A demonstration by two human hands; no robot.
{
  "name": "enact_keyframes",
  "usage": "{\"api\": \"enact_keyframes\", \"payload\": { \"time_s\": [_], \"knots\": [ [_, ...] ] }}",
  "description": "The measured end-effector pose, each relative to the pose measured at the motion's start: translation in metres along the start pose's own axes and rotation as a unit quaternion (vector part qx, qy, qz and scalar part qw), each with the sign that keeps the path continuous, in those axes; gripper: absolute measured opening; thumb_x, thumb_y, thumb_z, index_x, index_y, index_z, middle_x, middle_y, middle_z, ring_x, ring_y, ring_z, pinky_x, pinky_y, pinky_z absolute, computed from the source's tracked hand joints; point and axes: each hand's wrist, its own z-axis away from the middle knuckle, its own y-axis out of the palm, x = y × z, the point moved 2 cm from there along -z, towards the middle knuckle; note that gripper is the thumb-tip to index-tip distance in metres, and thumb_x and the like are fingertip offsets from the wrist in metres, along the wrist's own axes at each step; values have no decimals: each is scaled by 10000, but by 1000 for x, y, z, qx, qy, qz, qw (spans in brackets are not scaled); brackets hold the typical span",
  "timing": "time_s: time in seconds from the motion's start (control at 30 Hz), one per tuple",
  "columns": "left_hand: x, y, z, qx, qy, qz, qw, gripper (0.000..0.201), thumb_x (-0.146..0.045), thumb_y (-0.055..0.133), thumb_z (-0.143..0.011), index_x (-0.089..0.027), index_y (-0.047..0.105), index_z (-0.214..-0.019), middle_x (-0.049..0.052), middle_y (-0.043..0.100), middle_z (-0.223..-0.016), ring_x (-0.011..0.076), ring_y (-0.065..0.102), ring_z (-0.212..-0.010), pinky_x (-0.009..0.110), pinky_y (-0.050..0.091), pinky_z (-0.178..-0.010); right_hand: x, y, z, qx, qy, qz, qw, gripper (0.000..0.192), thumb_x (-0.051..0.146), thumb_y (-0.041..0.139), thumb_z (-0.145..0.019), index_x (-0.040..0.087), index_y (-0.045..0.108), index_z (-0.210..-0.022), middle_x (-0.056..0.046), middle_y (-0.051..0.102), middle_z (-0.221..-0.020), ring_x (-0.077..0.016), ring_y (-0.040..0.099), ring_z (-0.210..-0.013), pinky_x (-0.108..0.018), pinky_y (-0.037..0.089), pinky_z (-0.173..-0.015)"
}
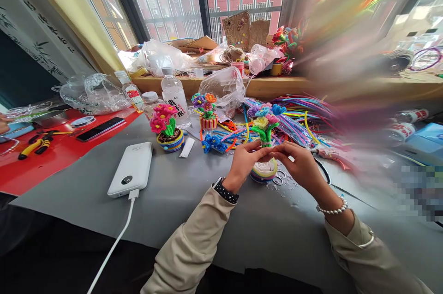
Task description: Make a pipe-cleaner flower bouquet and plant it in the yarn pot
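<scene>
My left hand [246, 162] and my right hand [296, 160] meet at the green stems of a small pipe cleaner bouquet [265, 123]. Its flowers are yellow, pink, blue and purple. The fingers of both hands are closed around the lower stems, just above a striped yarn-wrapped pot [263, 175] with a white filling. Whether the stems touch the filling is hidden by my fingers. Beside the pot lie scissors [279, 177] with white handle loops, among small scraps.
Left stand a potted pink flower [168, 130], a white power bank [132, 169] with a cable, and a water bottle [173, 95]. Behind are loose pipe cleaners [297, 118] and another small flower pot [208, 122]. Pliers [36, 145] and a phone [101, 129] lie on red sheeting. A blurred shape fills the right.
</scene>
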Motion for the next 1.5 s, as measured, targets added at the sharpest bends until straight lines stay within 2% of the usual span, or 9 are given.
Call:
{"api": "enact_keyframes", "payload": {
  "time_s": [0.13, 0.27, 0.43, 0.57, 0.73, 0.93, 1.13, 1.37, 1.5],
  "knots": [
    [-3, 1, 2, 11, -6, 4, 1000, 307, -336, 746, -489, -103, 588, -610, 6, 591, -610, 118, 571, -589, 284, 481, -652, 0, 2, 3, -49, 7, 9, 999, 116, 255, 537, -788, 186, 577, -704, -16, 574, -661, -128, 492, -586, -258, 404, -568],
    [-8, 1, 4, 31, -6, 16, 999, 266, -297, 745, -502, -105, 588, -599, -4, 581, -611, 115, 580, -609, 273, 487, -668, -5, -1, 3, -92, 66, -47, 992, 186, 338, 625, -705, 186, 549, -779, 9, 514, -641, -108, 430, -533, -250, 382, -515],
    [-13, 0, 6, 102, -26, 26, 994, 247, -291, 741, -512, -110, 613, -621, -11, 579, -608, 106, 578, -601, 256, 482, -659, -12, -5, 0, 25, 128, -252, 959, 335, 419, 611, -673, 188, 553, -908, 20, 502, -640, -101, 443, -530, -234, 379, -477],
    [-13, 0, 9, 195, -47, -35, 979, 234, -297, 706, -572, -115, 651, -708, 17, 613, -637, 101, 580, -589, 234, 468, -635, -15, -4, 2, 59, 165, -276, 945, 287, 456, 561, -695, 170, 570, -709, 27, 479, -564, -94, 413, -502, -234, 362, -469],
    [-11, 0, 7, 167, -64, -22, 984, 336, -281, 722, -553, -129, 594, -823, 24, 630, -683, 118, 606, -599, 253, 473, -628, -15, -2, 4, 7, 227, -294, 928, 300, 426, 645, -627, 175, 510, -537, 35, 470, -497, -86, 416, -477, -225, 354, -455],
    [-13, 3, 10, 120, 94, -111, 982, 446, -259, 729, -556, -171, 543, -951, 44, 591, -867, 146, 610, -753, 282, 477, -733, -11, -8, 1, -132, 225, -337, 905, 290, 403, 663, -618, 177, 510, -518, 51, 404, -442, -70, 362, -434, -225, 317, -423],
    [-14, 7, 19, 46, 268, -271, 923, 298, -339, 619, -689, -175, 580, -934, 61, 587, -846, 146, 590, -743, 272, 463, -746, -10, -5, 3, -165, 205, -325, 909, 263, 367, 645, -656, 177, 522, -522, 28, 462, -461, -87, 406, -470, -249, 355, -478],
    [-10, 8, 19, -7, 369, -331, 868, 271, -337, 602, -708, -139, 612, -894, 61, 619, -779, 143, 594, -711, 270, 480, -693, -8, -3, 5, -186, 208, -345, 896, 218, 343, 670, -643, 167, 574, -558, 36, 472, -463, -80, 413, -472, -243, 355, -492],
    [-11, 7, 17, -8, 380, -367, 849, 247, -320, 587, -727, -128, 627, -877, 58, 635, -730, 140, 593, -686, 268, 488, -674, -9, -3, 5, -186, 209, -343, 897, 195, 327, 685, -628, 169, 592, -562, 38, 480, -459, -82, 412, -475, -243, 340, -487]
  ]
}}
